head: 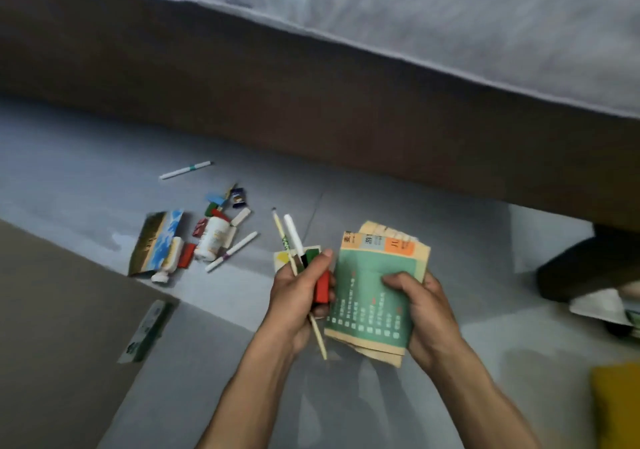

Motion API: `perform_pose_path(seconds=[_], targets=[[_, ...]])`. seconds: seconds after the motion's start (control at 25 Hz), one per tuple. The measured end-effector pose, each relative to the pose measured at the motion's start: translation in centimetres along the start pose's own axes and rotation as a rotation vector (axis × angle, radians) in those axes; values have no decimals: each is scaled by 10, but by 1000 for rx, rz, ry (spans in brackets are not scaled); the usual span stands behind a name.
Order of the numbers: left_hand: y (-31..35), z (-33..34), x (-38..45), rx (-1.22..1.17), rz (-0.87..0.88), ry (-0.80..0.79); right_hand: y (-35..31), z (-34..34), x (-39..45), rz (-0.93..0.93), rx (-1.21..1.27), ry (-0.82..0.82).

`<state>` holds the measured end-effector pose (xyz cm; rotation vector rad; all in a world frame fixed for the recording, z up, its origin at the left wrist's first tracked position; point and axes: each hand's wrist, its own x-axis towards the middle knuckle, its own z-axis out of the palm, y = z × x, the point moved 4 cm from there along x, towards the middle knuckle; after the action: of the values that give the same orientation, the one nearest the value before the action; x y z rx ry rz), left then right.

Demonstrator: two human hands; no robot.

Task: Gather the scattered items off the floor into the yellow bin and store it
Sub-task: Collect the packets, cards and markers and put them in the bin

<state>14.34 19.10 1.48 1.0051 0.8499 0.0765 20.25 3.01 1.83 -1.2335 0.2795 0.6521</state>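
My left hand (298,292) grips a bundle of small items: a pencil, a white pen (293,235), a red block (322,287) and a green piece. My right hand (419,306) holds a stack of green and tan booklets (375,296) by its right edge, thumb on the cover. A corner of the yellow bin (616,407) shows at the lower right. On the floor to the left lie a white bottle (212,239), a blue picture booklet (156,242), a white tube (168,261), two white pens (185,170) (231,251) and several small coloured blocks (221,206).
A brown bed base (242,95) with grey bedding (450,15) runs across the top. A brown mat (59,327) covers the lower left, with a green-and-white box (147,332) at its edge. A dark shoe and papers (599,296) sit at the right.
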Motion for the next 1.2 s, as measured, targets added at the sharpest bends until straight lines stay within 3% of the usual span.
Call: perform_pose_path(seconds=[0.24,0.36,0.44,0.52,0.6,0.68,0.88,1.04,1.2], targets=[[-20,206,-82,281,11,-567,-105,-130,-126,-267,167,403],[-51,306,-153,388,14,-859,-143,-197,-202,-485,61,729],[-73,350,-192,476,-35,-1009,-159,-227,-244,-572,-135,904],[-95,369,-212,584,-200,-1167,-163,-250,-264,-487,-445,981],[-110,363,-209,555,-407,-1223,-149,-261,-260,-186,-719,931],[-111,349,-186,471,-435,-1114,-139,-259,-247,-57,-832,902],[-71,274,-110,360,-135,-724,-109,-184,-161,-359,-966,591],[-36,159,-41,320,60,-278,-46,-78,-73,-401,-1008,183],[-30,17,13,334,41,110,40,6,-9,-326,-1207,-230]])
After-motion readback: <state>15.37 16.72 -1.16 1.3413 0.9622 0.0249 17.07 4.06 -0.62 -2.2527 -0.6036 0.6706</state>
